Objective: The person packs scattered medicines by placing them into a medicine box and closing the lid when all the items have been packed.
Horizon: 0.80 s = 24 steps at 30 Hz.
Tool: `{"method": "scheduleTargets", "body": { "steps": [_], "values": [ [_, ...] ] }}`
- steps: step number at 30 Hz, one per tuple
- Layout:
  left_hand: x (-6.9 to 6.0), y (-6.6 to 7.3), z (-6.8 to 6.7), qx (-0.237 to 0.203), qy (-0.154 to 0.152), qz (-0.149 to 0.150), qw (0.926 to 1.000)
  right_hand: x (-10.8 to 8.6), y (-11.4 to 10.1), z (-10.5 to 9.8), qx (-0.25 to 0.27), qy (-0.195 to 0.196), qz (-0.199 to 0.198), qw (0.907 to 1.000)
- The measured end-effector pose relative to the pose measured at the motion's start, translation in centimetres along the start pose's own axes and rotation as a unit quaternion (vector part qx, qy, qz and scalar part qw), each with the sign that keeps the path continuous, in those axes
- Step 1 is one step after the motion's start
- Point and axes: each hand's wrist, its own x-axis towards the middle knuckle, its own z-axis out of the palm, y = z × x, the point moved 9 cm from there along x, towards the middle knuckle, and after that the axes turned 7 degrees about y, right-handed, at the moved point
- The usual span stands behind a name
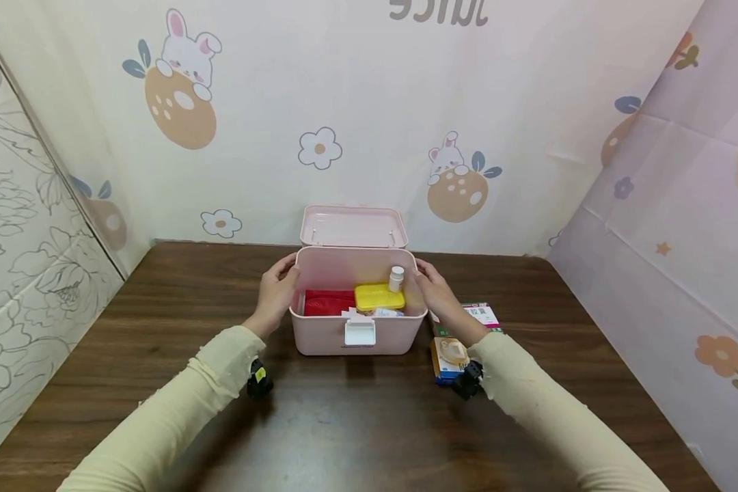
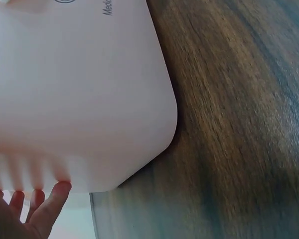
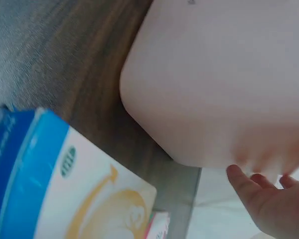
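Observation:
A pink medicine box point(image 1: 320, 337) stands on the table, its lid point(image 1: 353, 227) raised at the back and its white latch point(image 1: 360, 333) hanging in front. Inside lie a red pouch point(image 1: 327, 305), a yellow case point(image 1: 378, 298), a white bottle point(image 1: 396, 279) and small white packets point(image 1: 386, 313). My left hand point(image 1: 273, 298) touches the box's left side near the rim. On the opposite side rests my right hand point(image 1: 439, 298). Both wrist views show fairly straight fingers with their tips against the outer walls; the thumbs are out of sight there.
Right of the box lie an orange, white and blue carton point(image 1: 450, 355) and a green, white and pink carton point(image 1: 482, 315), both partly behind the right forearm. The dark wooden table point(image 1: 357, 430) meets a patterned curtain point(image 1: 369, 137) at its back edge.

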Motion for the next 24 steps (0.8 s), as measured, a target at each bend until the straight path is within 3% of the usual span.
{"method": "scheduleTargets", "body": {
  "steps": [6, 12, 20, 24],
  "values": [
    [0.1, -0.2, -0.2, 0.016, 0.005, 0.003, 0.9999, 0.0, 0.1, -0.6, -0.036, -0.043, 0.031, 0.9980],
    [0.2, -0.2, -0.2, 0.029, 0.016, 0.007, 0.9994, -0.9, -0.3, -2.5, -0.088, -0.063, -0.001, 0.9942],
    [0.0, 0.0, -0.3, 0.045, 0.014, 0.009, 0.9989, -4.1, 0.4, -5.3, -0.189, -0.088, -0.046, 0.9769],
    [0.0, -0.1, -0.3, 0.046, 0.010, 0.004, 0.9989, -5.7, 1.4, -6.3, -0.250, -0.085, -0.066, 0.9622]
  ]
}}
